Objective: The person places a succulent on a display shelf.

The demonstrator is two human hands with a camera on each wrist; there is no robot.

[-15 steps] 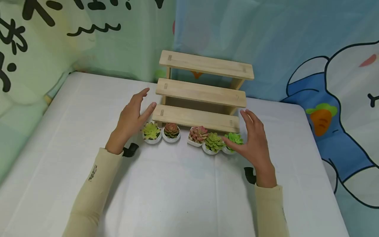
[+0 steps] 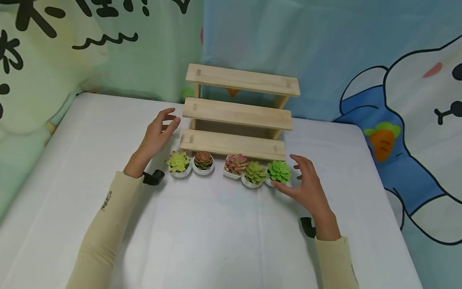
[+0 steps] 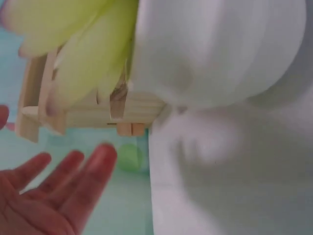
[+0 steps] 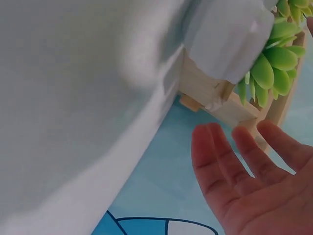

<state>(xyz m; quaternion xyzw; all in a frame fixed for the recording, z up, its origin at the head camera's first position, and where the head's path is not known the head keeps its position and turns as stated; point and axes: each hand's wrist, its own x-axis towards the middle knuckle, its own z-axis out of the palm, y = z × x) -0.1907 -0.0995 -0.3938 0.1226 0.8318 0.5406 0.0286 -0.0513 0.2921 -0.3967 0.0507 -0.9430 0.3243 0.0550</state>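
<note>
A three-tier wooden shelf stands at the back of the table. Along its front sits a row of potted succulents: a yellow-green one at the left end, a brownish-red one, a pink one in a squarish white pot, a green one, and a bright green one at the right end. My left hand hovers left of the shelf, holding nothing, fingers spread and slightly bent. My right hand is beside the bright green succulent, its thumb near the white pot; contact cannot be told.
A white cloth covers the table. Behind the shelf hangs a blue-green printed curtain with a cartoon rabbit at the right. A black wrist mount sits at the left wrist and another at the right.
The view has shifted slightly. My right hand has come down from the shelf's right end, and its thumb no longer covers the bright green succulent. My left hand has moved slightly back and up.
</note>
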